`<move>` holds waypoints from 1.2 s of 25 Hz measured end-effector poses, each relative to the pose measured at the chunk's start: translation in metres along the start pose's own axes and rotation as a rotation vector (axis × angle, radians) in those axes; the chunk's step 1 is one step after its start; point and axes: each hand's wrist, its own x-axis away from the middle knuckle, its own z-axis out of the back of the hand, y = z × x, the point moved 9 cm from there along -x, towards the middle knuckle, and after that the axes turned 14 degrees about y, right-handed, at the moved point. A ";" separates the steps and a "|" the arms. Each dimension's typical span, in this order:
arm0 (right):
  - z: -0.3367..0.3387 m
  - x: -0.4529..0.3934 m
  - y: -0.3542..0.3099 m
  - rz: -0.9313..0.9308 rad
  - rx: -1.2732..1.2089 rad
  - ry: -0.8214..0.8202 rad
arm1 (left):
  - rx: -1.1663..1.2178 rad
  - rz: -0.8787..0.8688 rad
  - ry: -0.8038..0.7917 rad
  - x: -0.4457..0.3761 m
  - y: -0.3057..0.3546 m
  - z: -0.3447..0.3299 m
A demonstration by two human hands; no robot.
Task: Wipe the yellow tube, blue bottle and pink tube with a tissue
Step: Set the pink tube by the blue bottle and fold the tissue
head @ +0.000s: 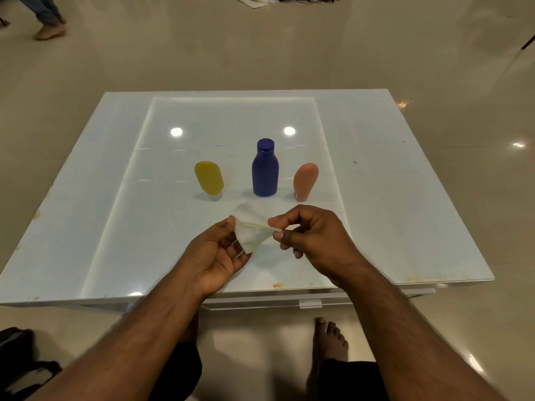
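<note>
A yellow tube (pixel 209 178), a blue bottle (pixel 265 169) and a pink tube (pixel 305 180) stand upright in a row, left to right, on the white table (pixel 390 198). Both tubes rest on their caps. In front of them, above the table, a crumpled white tissue (pixel 252 230) is held between both hands. My left hand (pixel 220 256) holds its left side, palm up, thumb on the tissue. My right hand (pixel 309 235) pinches its right edge between thumb and forefinger. Neither hand touches the containers.
The table's near edge (pixel 260 293) lies just above my bare feet (pixel 330 340) on the glossy beige floor. A dark bag (pixel 17 360) sits at the lower left. Another person's legs (pixel 46 18) are at the far left, with papers and cables (pixel 278 0) on the floor beyond.
</note>
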 end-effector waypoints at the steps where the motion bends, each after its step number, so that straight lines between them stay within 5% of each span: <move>1: -0.003 0.002 -0.001 0.007 -0.002 -0.060 | 0.028 0.003 0.000 0.000 0.002 0.001; 12: -0.011 0.007 0.014 0.102 0.288 -0.131 | -0.128 -0.160 -0.011 0.014 0.015 -0.008; 19: -0.017 0.009 0.012 -0.033 0.063 -0.163 | -0.253 -0.218 -0.013 0.024 0.018 -0.014; 23: -0.007 0.006 0.011 -0.036 0.032 -0.039 | -0.372 -0.231 -0.078 0.036 0.015 -0.017; 30: 0.001 0.008 0.008 -0.008 0.130 -0.003 | -0.629 -0.631 -0.044 0.063 0.033 -0.026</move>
